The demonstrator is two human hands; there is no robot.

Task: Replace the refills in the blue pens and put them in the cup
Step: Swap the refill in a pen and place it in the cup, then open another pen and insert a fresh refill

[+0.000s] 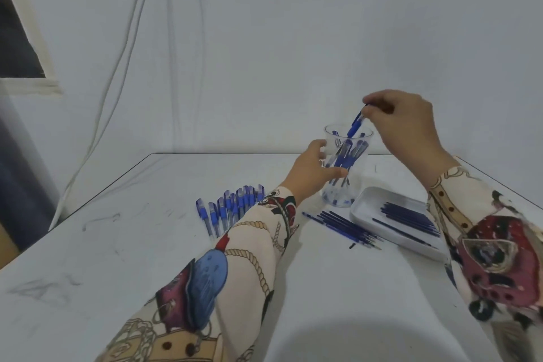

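A clear plastic cup (pixel 357 185) stands on the white table, with several blue pens inside. My left hand (pixel 311 169) grips the cup's left side, thumb and fingers curled round its wall. My right hand (pixel 402 123) hovers above the cup and pinches the top end of a blue pen (pixel 356 124), which hangs tilted with its lower end inside the rim. A row of several blue pens (pixel 232 207) lies on the table left of my left forearm. Loose dark-blue refills (pixel 343 226) lie in front of the cup.
A white tray (pixel 370 200) with several more refills sits right of the cup, partly under my right sleeve. A small dark bit (pixel 352 245) lies near the loose refills. White cables (pixel 123 64) hang down the wall at the left. The table's far edge runs behind the cup.
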